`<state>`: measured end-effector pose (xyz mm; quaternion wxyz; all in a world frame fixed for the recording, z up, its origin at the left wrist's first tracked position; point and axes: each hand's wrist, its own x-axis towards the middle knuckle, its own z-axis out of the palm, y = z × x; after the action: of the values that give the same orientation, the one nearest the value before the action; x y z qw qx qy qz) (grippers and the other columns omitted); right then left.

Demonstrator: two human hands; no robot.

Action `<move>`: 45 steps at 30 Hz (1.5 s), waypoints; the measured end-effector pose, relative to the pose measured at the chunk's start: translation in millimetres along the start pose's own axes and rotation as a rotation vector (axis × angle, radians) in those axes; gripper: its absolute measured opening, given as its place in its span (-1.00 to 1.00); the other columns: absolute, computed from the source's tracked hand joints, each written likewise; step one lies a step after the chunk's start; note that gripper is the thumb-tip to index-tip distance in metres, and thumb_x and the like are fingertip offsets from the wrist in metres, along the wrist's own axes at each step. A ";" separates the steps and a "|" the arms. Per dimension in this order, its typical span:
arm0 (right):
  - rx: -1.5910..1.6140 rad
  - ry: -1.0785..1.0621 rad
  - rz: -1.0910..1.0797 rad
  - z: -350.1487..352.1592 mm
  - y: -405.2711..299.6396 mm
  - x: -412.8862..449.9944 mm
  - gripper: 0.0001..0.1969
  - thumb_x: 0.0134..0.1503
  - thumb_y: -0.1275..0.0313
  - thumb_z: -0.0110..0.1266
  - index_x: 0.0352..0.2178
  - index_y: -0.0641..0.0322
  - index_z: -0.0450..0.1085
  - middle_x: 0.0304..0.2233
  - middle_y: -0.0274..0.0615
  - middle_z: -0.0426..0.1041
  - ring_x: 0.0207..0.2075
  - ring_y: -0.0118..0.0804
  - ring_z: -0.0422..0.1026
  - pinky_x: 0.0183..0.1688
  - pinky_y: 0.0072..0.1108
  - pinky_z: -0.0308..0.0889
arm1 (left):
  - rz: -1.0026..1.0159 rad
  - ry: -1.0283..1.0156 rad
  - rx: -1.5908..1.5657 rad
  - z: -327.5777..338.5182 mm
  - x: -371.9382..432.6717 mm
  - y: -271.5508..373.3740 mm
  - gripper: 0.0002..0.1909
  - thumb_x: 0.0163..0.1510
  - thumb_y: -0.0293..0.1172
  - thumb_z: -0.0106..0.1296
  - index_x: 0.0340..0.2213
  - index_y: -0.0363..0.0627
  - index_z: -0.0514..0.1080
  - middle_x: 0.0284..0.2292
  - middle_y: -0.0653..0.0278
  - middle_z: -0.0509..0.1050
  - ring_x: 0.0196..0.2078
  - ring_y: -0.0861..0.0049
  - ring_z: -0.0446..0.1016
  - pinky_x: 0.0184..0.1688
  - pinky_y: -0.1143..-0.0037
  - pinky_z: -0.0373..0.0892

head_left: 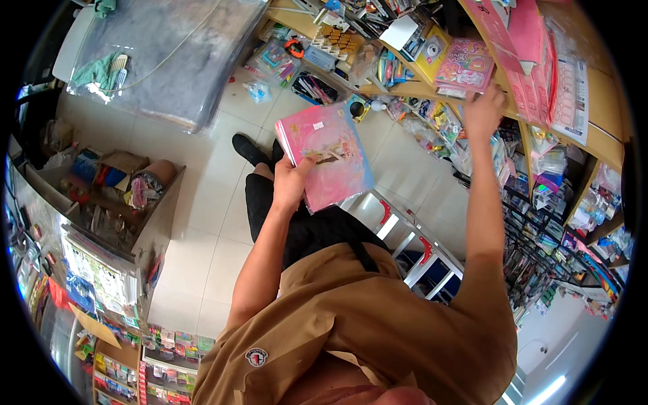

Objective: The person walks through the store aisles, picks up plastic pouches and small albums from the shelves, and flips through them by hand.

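My left hand grips a thin stack of pink and blue booklets in clear plastic sleeves, thumb on top, in front of my legs. A small white sticker sits on the top cover. My right hand reaches up to a wooden shelf, its fingers at the near edge of a pink illustrated book. Whether those fingers pinch the book is hidden by the back of the hand. Beside that book stands a yellow one.
An aluminium ladder with red brackets stands right of my legs. Pink folders line the upper right shelf. A plastic-covered table holds a green cloth. Plastic bins of stationery crowd the tiled floor. An open-topped cabinet stands left.
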<state>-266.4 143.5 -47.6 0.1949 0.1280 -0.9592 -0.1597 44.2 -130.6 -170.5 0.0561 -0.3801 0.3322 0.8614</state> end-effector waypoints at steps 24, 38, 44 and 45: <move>0.468 -0.079 0.520 -37.2 20.1 -138.1 -0.67 0.29 0.25 -0.16 -0.32 0.39 0.31 -0.46 0.09 0.44 -0.46 0.05 0.43 -0.36 -0.29 0.33 | -0.081 -0.143 0.235 -16.1 10.7 -28.9 -0.60 0.24 -0.18 -0.01 -0.05 -0.26 0.38 -0.23 0.32 0.49 -0.22 0.65 0.42 -0.14 0.54 0.36; 1.171 -0.737 0.581 -112.5 -72.3 -222.7 -0.69 0.33 0.26 -0.20 -0.32 0.35 0.28 -0.55 -0.25 0.38 -0.65 -0.44 0.38 -0.59 -0.58 0.30 | -0.173 -0.176 0.081 9.7 18.5 -24.9 -0.55 0.13 -0.14 0.13 -0.15 -0.32 0.40 -0.33 0.27 0.51 -0.32 0.57 0.48 -0.23 0.51 0.42; 0.774 -0.872 -0.152 -60.4 -54.9 -168.5 -0.76 0.22 0.30 -0.05 -0.28 0.30 0.35 -0.27 0.04 0.46 -0.23 0.16 0.44 -0.14 -0.25 0.35 | -0.135 -0.148 0.015 -18.0 15.3 3.7 -0.60 -0.01 -0.44 0.13 -0.14 -0.40 0.39 -0.25 0.14 0.52 -0.26 0.45 0.52 -0.14 0.42 0.47; 0.588 -0.514 -0.139 -30.1 -42.3 -150.3 -0.72 0.21 0.26 -0.04 -0.24 0.31 0.34 -0.21 0.13 0.42 -0.11 0.16 0.39 -0.04 -0.21 0.30 | -0.143 -0.154 0.021 -21.8 14.5 5.2 -0.60 -0.01 -0.44 0.10 -0.12 -0.39 0.38 -0.23 0.15 0.51 -0.23 0.45 0.52 -0.11 0.41 0.46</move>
<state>-112.1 143.2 -86.4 -0.1080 0.1989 -0.9706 0.0819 45.6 -150.3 -188.5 0.1466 -0.3349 0.3079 0.8784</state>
